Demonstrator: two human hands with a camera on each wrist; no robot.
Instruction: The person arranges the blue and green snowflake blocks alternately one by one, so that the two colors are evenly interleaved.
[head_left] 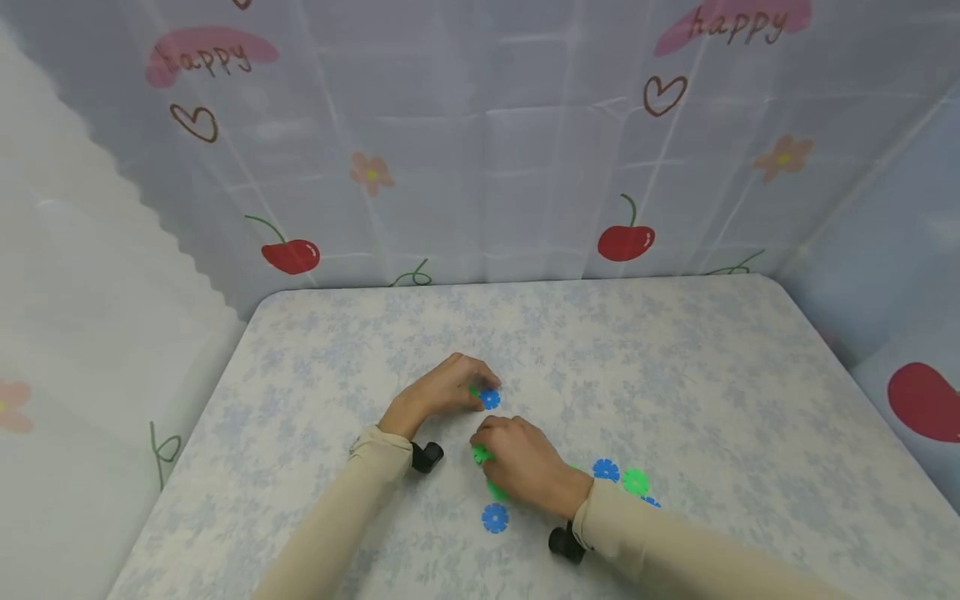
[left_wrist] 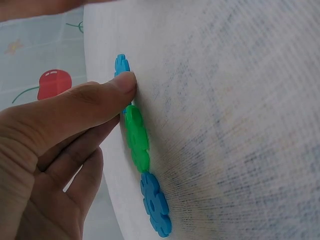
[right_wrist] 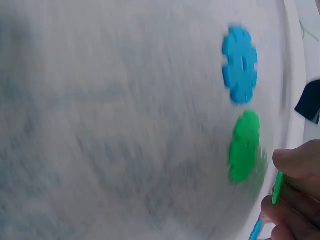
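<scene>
My left hand (head_left: 447,385) pinches a joined row of notched plastic discs between thumb and fingers. Its thumb lies over the upper blue disc (left_wrist: 120,65); a green disc (left_wrist: 136,137) and a lower blue disc (left_wrist: 155,205) follow in line, close to the tabletop. Nearer the body, my right hand (head_left: 525,465) pinches a single green disc (right_wrist: 277,186), seen edge-on in the right wrist view. Below that hand on the table are a blue disc (head_left: 495,517) and a green disc (head_left: 495,490), partly covered by the hand.
Right of the right wrist lie a blue disc (head_left: 606,470), a green disc (head_left: 635,481) and another blue disc (head_left: 651,502) half hidden by the sleeve. A floral cloth covers the table (head_left: 300,350). Printed curtains (head_left: 480,167) hang behind and at both sides.
</scene>
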